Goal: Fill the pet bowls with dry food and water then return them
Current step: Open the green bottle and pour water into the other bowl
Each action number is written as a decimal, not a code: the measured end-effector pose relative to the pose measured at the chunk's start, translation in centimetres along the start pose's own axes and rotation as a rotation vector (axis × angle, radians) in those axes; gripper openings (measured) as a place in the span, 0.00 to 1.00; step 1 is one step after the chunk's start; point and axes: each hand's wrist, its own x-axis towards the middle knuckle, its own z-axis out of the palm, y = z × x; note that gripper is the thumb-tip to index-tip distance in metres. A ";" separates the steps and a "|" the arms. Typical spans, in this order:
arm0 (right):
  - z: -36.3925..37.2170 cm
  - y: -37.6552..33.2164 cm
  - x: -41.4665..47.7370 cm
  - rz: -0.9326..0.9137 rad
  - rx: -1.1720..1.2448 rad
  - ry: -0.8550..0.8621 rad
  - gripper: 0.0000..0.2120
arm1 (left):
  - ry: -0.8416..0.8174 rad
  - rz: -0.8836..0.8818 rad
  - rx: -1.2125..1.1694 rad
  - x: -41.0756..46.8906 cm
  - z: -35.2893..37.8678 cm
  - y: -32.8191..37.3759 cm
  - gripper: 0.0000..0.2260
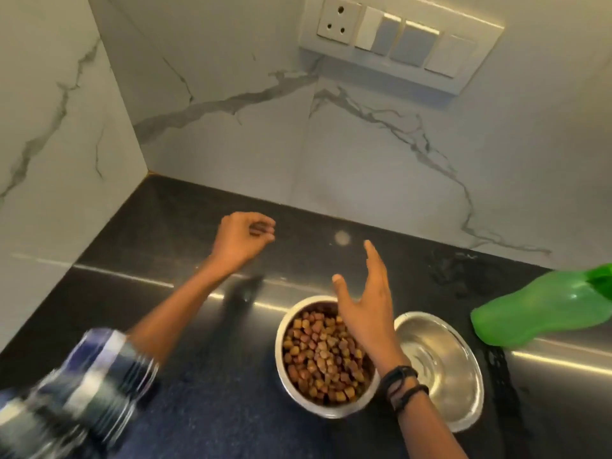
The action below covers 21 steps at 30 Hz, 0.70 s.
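A steel bowl [284, 385] full of brown dry food stands on the black counter. Touching its right side is a second steel bowl [453, 369]; it looks to hold clear water. My right hand [367, 303] hovers over the food bowl's far rim, fingers spread, holding nothing. My left hand [243, 238] is farther back and to the left, above the counter, fingers curled loosely; something small and dark shows at its fingertips, too blurred to identify.
A green plastic bottle [543, 313] lies on its side at the right edge of the counter [159, 246]. Marble walls meet in a corner at the back left. A socket and switch panel [397, 38] sits on the back wall. Wet patches mark the counter's right part.
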 end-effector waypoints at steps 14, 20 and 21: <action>-11.6 9.3 -4.7 0.109 0.198 0.297 0.32 | -0.270 0.139 0.217 -16.4 9.2 7.7 0.18; -18.2 13.4 -4.0 0.129 0.217 0.551 0.30 | -0.148 0.239 0.156 -15.8 12.6 13.0 0.12; -19.2 14.1 -3.9 0.135 0.207 0.617 0.31 | -0.143 0.248 0.158 -15.7 13.5 14.1 0.09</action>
